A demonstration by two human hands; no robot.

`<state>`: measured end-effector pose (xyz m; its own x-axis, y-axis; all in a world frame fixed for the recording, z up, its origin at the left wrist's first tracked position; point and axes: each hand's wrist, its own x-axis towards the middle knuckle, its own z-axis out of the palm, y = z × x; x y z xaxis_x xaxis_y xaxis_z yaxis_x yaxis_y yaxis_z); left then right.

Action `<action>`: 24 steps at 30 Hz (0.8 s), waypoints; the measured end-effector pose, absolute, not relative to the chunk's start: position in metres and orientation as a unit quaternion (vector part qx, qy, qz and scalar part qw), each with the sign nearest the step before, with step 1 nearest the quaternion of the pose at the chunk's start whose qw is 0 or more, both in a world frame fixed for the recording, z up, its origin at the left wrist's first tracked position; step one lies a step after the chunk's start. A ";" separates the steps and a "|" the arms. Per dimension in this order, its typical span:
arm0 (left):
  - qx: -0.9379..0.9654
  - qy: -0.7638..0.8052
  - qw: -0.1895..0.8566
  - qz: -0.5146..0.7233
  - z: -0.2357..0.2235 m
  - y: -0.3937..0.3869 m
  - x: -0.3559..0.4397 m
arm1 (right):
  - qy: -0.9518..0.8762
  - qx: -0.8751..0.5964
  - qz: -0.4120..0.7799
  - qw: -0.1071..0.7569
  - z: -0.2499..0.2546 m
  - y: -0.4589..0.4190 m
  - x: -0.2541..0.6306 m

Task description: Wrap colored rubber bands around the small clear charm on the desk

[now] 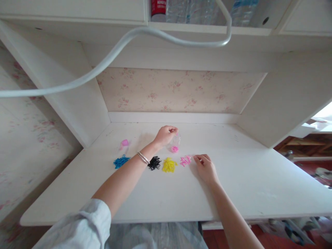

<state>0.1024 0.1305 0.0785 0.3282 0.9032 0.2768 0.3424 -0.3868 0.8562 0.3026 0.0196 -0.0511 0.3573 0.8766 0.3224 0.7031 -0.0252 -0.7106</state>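
My left hand (166, 135) reaches over the white table, its fingers pinched at the mouth of a small clear bottle (176, 141). A speck of pink shows at those fingertips, like a small rubber band. Pink bands (174, 149) lie at the bottom of the bottle. My right hand (206, 168) is closed, thumb against forefinger, just right of a small pile of pink rubber bands (185, 160); what it pinches is too small to see. To the left are piles of yellow bands (169, 165), black bands (155, 163) and blue bands (121, 161), the last two beside my left forearm.
A pink cap (125, 142) lies behind the blue pile. The white table (166, 204) has side panels and a papered back wall. A white curved tube (145, 30) crosses above, before a shelf holding plastic bottles (202, 12) and a red container (158, 8).
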 end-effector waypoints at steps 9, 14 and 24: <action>0.749 0.420 0.339 0.384 0.071 0.138 0.107 | -0.553 -0.713 0.105 0.418 -0.051 0.020 0.303; 0.771 0.417 0.311 0.368 0.069 0.132 0.104 | -0.550 -0.710 0.108 0.427 -0.051 0.020 0.303; 0.737 0.417 0.331 0.416 0.058 0.083 0.081 | -0.514 -0.712 0.122 0.462 -0.049 0.018 0.301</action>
<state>0.0807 0.0835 0.0584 0.3060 0.8903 0.3373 0.3393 -0.4330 0.8351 0.3010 0.0183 -0.0488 0.4410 0.8455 0.3010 0.6192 -0.0438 -0.7840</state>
